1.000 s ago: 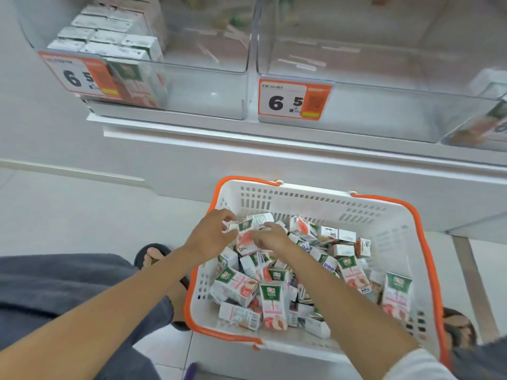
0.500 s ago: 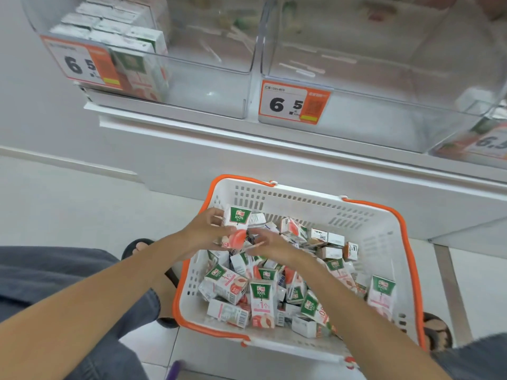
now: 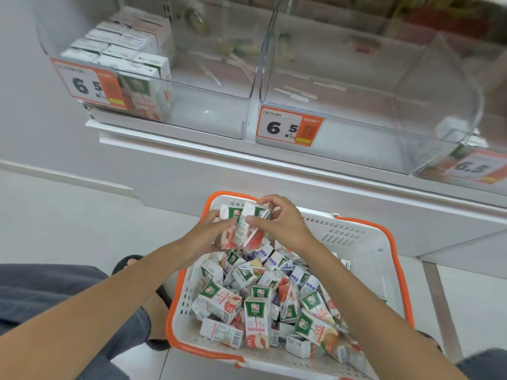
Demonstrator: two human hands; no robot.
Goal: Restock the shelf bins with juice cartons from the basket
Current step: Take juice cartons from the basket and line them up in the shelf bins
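- White basket (image 3: 389,250) with orange rim, on the floor: loose pile of juice cartons (image 3: 258,311) inside
- left hand (image 3: 204,239) and right hand (image 3: 285,223) grip two cartons (image 3: 242,229) side by side over the basket's far end
- left shelf bin (image 3: 208,119): stocked cartons (image 3: 131,58) in rows on its left side

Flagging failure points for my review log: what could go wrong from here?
The two cartons pinched between left hand and right hand over the basket could slip and fall back in. Loose straws on the floor of the part-filled bin might leave cartons set there standing crooked.
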